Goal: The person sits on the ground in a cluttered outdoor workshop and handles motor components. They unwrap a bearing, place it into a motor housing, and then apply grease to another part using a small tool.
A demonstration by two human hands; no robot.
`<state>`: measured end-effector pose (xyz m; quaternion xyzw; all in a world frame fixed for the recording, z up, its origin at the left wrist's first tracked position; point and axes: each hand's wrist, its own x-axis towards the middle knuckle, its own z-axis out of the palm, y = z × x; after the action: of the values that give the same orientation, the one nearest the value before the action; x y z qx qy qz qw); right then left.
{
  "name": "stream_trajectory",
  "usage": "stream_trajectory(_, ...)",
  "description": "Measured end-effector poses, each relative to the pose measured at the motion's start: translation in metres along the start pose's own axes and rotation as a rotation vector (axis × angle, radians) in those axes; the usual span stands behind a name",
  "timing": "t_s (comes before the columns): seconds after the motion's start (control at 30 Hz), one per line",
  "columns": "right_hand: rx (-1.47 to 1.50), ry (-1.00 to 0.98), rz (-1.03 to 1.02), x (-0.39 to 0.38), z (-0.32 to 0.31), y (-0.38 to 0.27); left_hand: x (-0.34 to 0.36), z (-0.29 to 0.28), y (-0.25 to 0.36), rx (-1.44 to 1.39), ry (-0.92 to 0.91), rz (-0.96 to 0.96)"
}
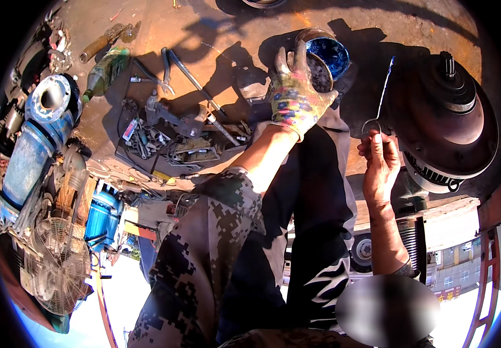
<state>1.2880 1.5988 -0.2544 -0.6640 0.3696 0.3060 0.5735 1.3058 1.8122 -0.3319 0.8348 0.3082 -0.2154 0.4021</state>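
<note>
My left hand [298, 101], in a patterned work glove, curls around a round tin [321, 74] with a greyish inside. Right behind that tin stands an open can [333, 53], its inside coated in glossy blue that looks like paint. Whether the two touch is hard to tell. My bare right hand [381, 159] is closed on the looped lower end of a thin bent wire [385, 87]. The wire points up and away from me, with blue on its tip, to the right of the can.
On the right sits a large dark motor housing [450, 122] with a splined shaft. Pliers [166, 69], sockets and other loose tools [143, 139] lie left of my hands. A green bottle [105, 72], a blue pump [30, 162] and a wire fan guard [56, 261] are further left.
</note>
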Motion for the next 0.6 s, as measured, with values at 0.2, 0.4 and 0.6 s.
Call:
stream_trajectory(0.2, 0.099, 0.091, 0.014, -0.008, 0.002, 0.02, 0.035, 0.041, 0.019, 0.438, 0.033, 0.199)
stream_trajectory(0.4, 0.165, 0.112, 0.049, -0.015, 0.008, 0.025, 0.047, 0.048, 0.012, 0.53, 0.031, 0.329)
stream_trajectory(0.6, 0.271, 0.131, 0.044, -0.015, 0.015, 0.026, 0.047, 0.053, 0.013, 0.631, -0.086, 0.396)
